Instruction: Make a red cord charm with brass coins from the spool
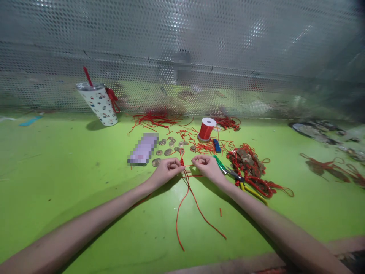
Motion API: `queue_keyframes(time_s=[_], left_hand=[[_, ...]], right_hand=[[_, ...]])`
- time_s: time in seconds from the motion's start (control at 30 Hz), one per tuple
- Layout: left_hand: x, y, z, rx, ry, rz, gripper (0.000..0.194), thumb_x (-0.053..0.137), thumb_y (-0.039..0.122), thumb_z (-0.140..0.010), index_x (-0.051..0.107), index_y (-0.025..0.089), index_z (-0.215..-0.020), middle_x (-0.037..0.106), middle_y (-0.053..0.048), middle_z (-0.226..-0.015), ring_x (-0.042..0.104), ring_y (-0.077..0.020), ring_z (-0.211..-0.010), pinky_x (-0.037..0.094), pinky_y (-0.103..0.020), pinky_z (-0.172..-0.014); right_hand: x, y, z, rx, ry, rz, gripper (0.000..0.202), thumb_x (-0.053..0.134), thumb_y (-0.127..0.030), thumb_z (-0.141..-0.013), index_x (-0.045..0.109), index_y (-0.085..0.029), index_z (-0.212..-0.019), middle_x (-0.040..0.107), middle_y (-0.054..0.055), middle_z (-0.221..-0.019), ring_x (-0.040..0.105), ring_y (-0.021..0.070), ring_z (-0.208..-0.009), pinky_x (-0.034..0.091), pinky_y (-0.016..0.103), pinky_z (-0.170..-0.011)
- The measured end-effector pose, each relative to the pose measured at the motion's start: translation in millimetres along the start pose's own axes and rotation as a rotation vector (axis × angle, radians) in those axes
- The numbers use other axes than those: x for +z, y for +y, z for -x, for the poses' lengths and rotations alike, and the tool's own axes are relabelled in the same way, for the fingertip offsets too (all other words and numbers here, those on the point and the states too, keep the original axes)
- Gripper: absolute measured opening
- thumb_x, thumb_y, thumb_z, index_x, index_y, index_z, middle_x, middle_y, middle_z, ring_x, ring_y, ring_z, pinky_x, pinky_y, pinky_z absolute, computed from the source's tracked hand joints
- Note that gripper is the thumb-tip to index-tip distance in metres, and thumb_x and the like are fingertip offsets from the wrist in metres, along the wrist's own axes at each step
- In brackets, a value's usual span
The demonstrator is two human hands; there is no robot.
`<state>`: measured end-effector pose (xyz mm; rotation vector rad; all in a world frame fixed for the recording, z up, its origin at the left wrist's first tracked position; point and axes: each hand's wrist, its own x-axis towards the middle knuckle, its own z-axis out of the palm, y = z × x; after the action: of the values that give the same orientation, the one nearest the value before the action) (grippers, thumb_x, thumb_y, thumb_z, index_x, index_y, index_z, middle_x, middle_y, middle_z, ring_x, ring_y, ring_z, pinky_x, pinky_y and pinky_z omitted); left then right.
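Between my hands, above the green table (137,228), is a red cord (181,162) with a short braided knot and a small loop at its top. My left hand (167,170) pinches the knot's left side between thumb and fingers. My right hand (209,167), also closed in a pinch, holds a thin strand of the same cord out to the right. Two long cord tails (188,186) hang down and spread toward the table's front. Just beyond my hands lie several round coins (168,152).
A red cord spool (206,131) stands behind cord scraps and a blue lighter (217,145). Right of my hand lie a green object (220,165), a yellow-handled cutting tool (242,179) and corded coins (247,158). A tumbler (99,104) and blurred flat object (144,149) stand left; perforated mesh (137,76) runs behind.
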<state>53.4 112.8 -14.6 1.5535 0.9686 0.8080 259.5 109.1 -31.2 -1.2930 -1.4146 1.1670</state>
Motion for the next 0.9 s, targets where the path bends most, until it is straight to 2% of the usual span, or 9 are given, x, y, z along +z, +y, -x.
queue_keyframes(time_s=[0.23, 0.37, 0.47, 0.57, 0.67, 0.73, 0.8, 0.83, 0.9], left_hand=[[0.8, 0.5, 0.1, -0.015, 0.007, 0.001, 0.033, 0.069, 0.045, -0.079, 0.053, 0.018, -0.07, 0.043, 0.007, -0.049, 0.032, -0.007, -0.046, 0.021, -0.021, -0.045], [0.9, -0.6, 0.1, -0.012, 0.017, 0.012, 0.033, 0.068, 0.044, -0.081, 0.052, 0.018, -0.07, 0.043, 0.007, -0.05, 0.033, -0.007, -0.046, 0.021, -0.021, -0.045], [1.1, -0.8, 0.2, -0.008, 0.008, 0.012, 0.033, 0.068, 0.044, -0.081, 0.052, 0.018, -0.07, 0.043, 0.007, -0.052, 0.032, -0.0069, -0.047, 0.021, -0.021, -0.045], [1.1, -0.1, 0.7, 0.001, 0.004, 0.007, 0.033, 0.069, 0.045, -0.081, 0.052, 0.018, -0.07, 0.04, 0.008, -0.051, 0.031, -0.0068, -0.047, 0.019, -0.021, -0.045], [1.0, 1.2, 1.3, 0.005, 0.008, 0.011, 0.034, 0.069, 0.045, -0.081, 0.053, 0.018, -0.069, 0.04, 0.008, -0.051, 0.031, -0.0069, -0.047, 0.019, -0.021, -0.045], [1.3, 1.7, 1.2, 0.004, 0.007, 0.017, 0.034, 0.07, 0.046, -0.08, 0.054, 0.018, -0.07, 0.041, 0.008, -0.052, 0.032, -0.0069, -0.047, 0.021, -0.021, -0.046], [1.7, 1.5, 0.6, 0.006, -0.006, 0.029, 0.034, 0.07, 0.046, -0.08, 0.055, 0.017, -0.071, 0.046, 0.007, -0.054, 0.037, -0.0073, -0.048, 0.025, -0.021, -0.046], [2.0, 1.0, 0.1, 0.009, -0.016, 0.036, 0.033, 0.07, 0.046, -0.079, 0.056, 0.017, -0.071, 0.049, 0.006, -0.055, 0.04, -0.0077, -0.049, 0.027, -0.02, -0.047], [2.7, -0.7, -0.8, 0.017, -0.036, 0.048, 0.032, 0.071, 0.045, -0.079, 0.059, 0.016, -0.074, 0.056, 0.004, -0.06, 0.047, -0.009, -0.053, 0.034, -0.021, -0.051]], right_hand=[[1.2, -8.7, 5.2, -0.015, -0.021, 0.061, 0.033, 0.073, -0.048, -0.077, 0.067, -0.015, -0.078, 0.039, -0.007, -0.053, 0.033, 0.0097, -0.049, 0.023, 0.025, -0.048], [-0.9, -12.3, 10.1, -0.118, -0.032, 0.166, 0.025, 0.057, -0.039, -0.087, 0.067, -0.016, -0.09, 0.04, -0.006, -0.057, 0.036, 0.0116, -0.052, 0.025, 0.025, -0.051], [-3.4, -13.4, 12.3, -0.201, 0.006, 0.28, 0.024, 0.047, -0.035, -0.091, 0.061, -0.018, -0.081, 0.049, -0.002, -0.063, 0.042, 0.0134, -0.056, 0.029, 0.026, -0.053], [-4.6, -13.2, 12.5, -0.229, 0.059, 0.367, 0.032, 0.044, -0.04, -0.096, 0.052, -0.02, -0.072, 0.048, -0.002, -0.06, 0.042, 0.0144, -0.055, 0.029, 0.028, -0.054], [-3.8, -12.3, 12.4, -0.283, 0.077, 0.485, 0.029, 0.045, -0.037, -0.098, 0.057, -0.02, -0.078, 0.052, -0.001, -0.061, 0.044, 0.0155, -0.054, 0.033, 0.029, -0.055], [-2.4, -12.1, 13.5, -0.384, 0.081, 0.544, 0.02, 0.045, -0.028, -0.097, 0.062, -0.018, -0.097, 0.063, 0.005, -0.079, 0.056, 0.0193, -0.068, 0.042, 0.032, -0.065], [-0.3, -12.2, 15.6, -0.501, 0.082, 0.579, 0.024, 0.045, -0.023, -0.097, 0.061, -0.017, -0.113, 0.067, 0.012, -0.104, 0.062, 0.0245, -0.094, 0.046, 0.038, -0.084], [1.0, -12.2, 16.9, -0.546, 0.073, 0.59, 0.024, 0.046, -0.023, -0.097, 0.061, -0.018, -0.116, 0.067, 0.014, -0.111, 0.061, 0.0262, -0.103, 0.044, 0.04, -0.091], [4.2, -11.8, 19.8, -0.565, 0.021, 0.585, 0.021, 0.047, -0.026, -0.099, 0.063, -0.018, -0.111, 0.068, 0.013, -0.11, 0.061, 0.0263, -0.105, 0.044, 0.041, -0.093]])
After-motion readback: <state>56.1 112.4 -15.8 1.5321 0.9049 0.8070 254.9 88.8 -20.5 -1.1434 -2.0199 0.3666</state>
